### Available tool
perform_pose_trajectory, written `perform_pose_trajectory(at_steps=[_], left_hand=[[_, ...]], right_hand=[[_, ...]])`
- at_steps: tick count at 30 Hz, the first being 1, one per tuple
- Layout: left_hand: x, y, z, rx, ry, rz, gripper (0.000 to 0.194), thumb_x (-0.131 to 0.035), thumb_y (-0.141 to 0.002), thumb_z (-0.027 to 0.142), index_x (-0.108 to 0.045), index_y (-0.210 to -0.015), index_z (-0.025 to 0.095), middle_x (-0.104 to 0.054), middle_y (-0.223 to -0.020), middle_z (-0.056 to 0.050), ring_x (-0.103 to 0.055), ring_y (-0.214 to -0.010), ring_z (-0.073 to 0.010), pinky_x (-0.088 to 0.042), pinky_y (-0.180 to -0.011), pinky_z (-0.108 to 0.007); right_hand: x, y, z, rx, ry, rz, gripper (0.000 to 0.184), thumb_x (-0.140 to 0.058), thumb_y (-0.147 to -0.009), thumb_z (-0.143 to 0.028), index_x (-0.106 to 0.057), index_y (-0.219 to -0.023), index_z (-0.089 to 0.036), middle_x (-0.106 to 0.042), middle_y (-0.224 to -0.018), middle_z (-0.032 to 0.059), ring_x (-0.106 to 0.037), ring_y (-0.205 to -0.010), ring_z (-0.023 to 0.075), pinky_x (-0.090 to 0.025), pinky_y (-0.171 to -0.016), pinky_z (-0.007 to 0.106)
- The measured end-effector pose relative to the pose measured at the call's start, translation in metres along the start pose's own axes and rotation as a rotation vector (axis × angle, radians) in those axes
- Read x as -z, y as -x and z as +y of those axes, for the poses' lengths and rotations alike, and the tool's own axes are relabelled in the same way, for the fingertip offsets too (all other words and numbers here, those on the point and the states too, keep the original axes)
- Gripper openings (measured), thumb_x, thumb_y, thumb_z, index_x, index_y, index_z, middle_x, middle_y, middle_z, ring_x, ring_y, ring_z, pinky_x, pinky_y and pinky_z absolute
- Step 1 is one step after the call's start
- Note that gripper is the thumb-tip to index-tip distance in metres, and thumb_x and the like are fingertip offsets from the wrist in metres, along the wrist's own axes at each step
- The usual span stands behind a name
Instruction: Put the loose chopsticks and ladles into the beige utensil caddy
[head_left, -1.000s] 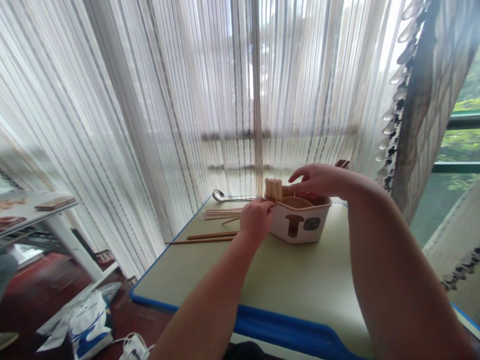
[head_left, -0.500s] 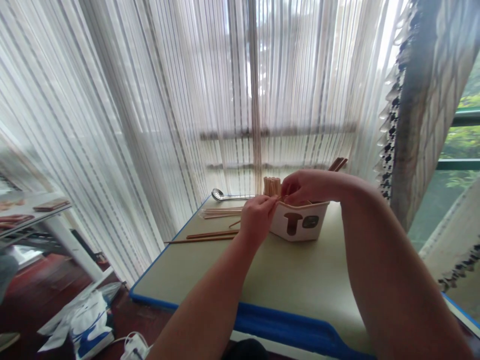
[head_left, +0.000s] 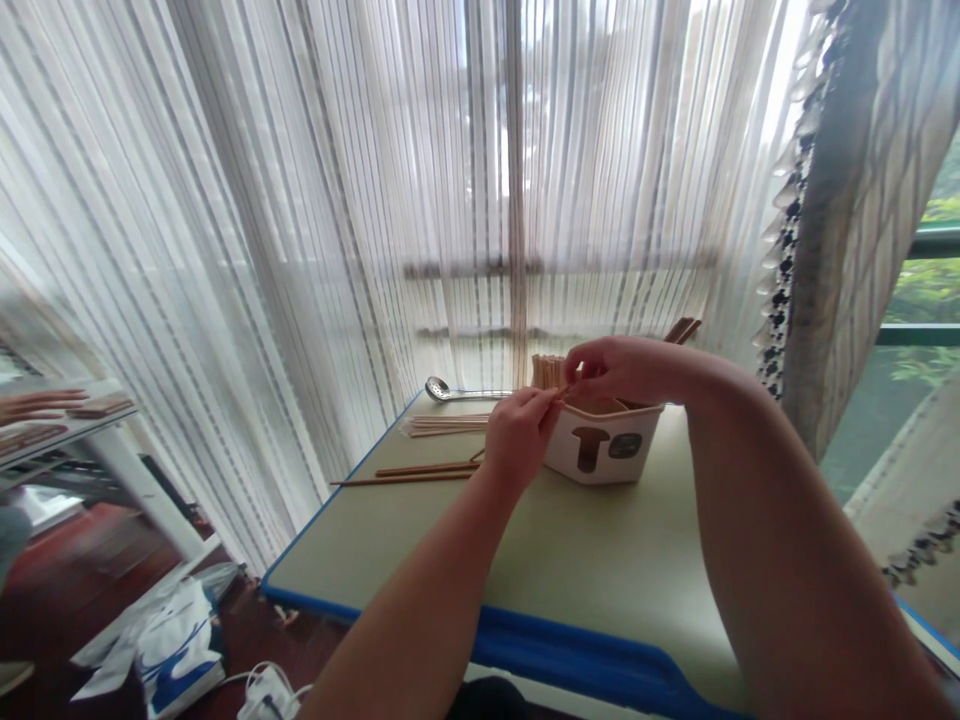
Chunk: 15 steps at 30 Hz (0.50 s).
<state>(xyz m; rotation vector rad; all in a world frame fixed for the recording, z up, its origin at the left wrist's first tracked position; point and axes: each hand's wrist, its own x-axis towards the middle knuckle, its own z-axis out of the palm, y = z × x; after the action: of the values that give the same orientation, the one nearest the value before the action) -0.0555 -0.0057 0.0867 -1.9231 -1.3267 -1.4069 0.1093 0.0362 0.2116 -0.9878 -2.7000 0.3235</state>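
Observation:
My left hand (head_left: 519, 432) is closed, its thumb and finger pinching a thin brown chopstick (head_left: 478, 456) whose tip pokes out beside the wrist. Against the other end of it, above the near left rim of a white container (head_left: 564, 455), my right hand (head_left: 604, 368) pinches with bent fingers. The container has a brown shape and a dark label on its front. Pale sticks (head_left: 547, 371) stand bunched behind my hands, and darker chopsticks (head_left: 683, 330) lean out at the back right. My right hand and forearm hide part of the opening.
Left on the table (head_left: 390, 550) lie two long brown chopsticks (head_left: 424, 470), a pack of pale chopsticks (head_left: 448, 426) and a slotted ladle (head_left: 437, 389). Sheer curtains (head_left: 337, 200) hang behind. Another person's hand (head_left: 41, 404) rests over a side table at far left.
The chopstick's tip has drawn in closer to my left wrist. Both hands stay pinched together at the rim. Another person's hand has come into view at far left.

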Motion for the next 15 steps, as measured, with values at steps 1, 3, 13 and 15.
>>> perform_pose_trajectory(at_steps=[1, 3, 13, 15], left_hand=[[0.0, 0.0, 0.0, 0.018, -0.022, -0.006, 0.022, -0.052, -0.091, 0.028, -0.067, -0.103, 0.018, -0.068, -0.087, -0.005, -0.061, -0.078, -0.0143, -0.048, -0.073, -0.025], [0.001, -0.001, -0.001, 0.054, -0.07, -0.023, 0.022, -0.051, -0.092, 0.028, -0.068, -0.1, 0.017, -0.067, -0.086, -0.005, -0.061, -0.079, -0.0153, -0.047, -0.073, -0.026], [-0.001, 0.001, -0.003, 0.135, -0.202, -0.151, 0.022, -0.046, -0.093, 0.028, -0.066, -0.095, 0.018, -0.066, -0.088, -0.006, -0.061, -0.082, -0.0172, -0.045, -0.074, -0.027], [-0.001, 0.001, -0.004, 0.158, -0.233, -0.169, 0.021, -0.047, -0.093, 0.027, -0.066, -0.093, 0.018, -0.065, -0.087, -0.006, -0.061, -0.081, -0.0174, -0.045, -0.074, -0.027]], right_hand=[[0.002, 0.0, 0.002, -0.019, -0.012, 0.046, 0.022, -0.061, -0.075, -0.038, -0.067, -0.09, -0.022, -0.066, -0.07, 0.0004, -0.056, -0.058, 0.0122, -0.039, -0.052, 0.024], [0.005, 0.001, 0.006, -0.051, -0.054, 0.193, 0.024, -0.059, -0.077, -0.039, -0.065, -0.092, -0.02, -0.067, -0.072, 0.002, -0.057, -0.058, 0.0125, -0.04, -0.051, 0.024], [0.025, 0.014, 0.013, -0.094, -0.387, 0.937, 0.017, -0.052, -0.085, -0.039, -0.058, -0.094, -0.026, -0.065, -0.087, 0.0053, -0.059, -0.064, 0.0164, -0.044, -0.051, 0.029], [0.026, 0.013, 0.014, -0.118, -0.419, 0.999, 0.017, -0.05, -0.085, -0.039, -0.056, -0.094, -0.025, -0.065, -0.088, 0.005, -0.059, -0.061, 0.0155, -0.042, -0.048, 0.028]])
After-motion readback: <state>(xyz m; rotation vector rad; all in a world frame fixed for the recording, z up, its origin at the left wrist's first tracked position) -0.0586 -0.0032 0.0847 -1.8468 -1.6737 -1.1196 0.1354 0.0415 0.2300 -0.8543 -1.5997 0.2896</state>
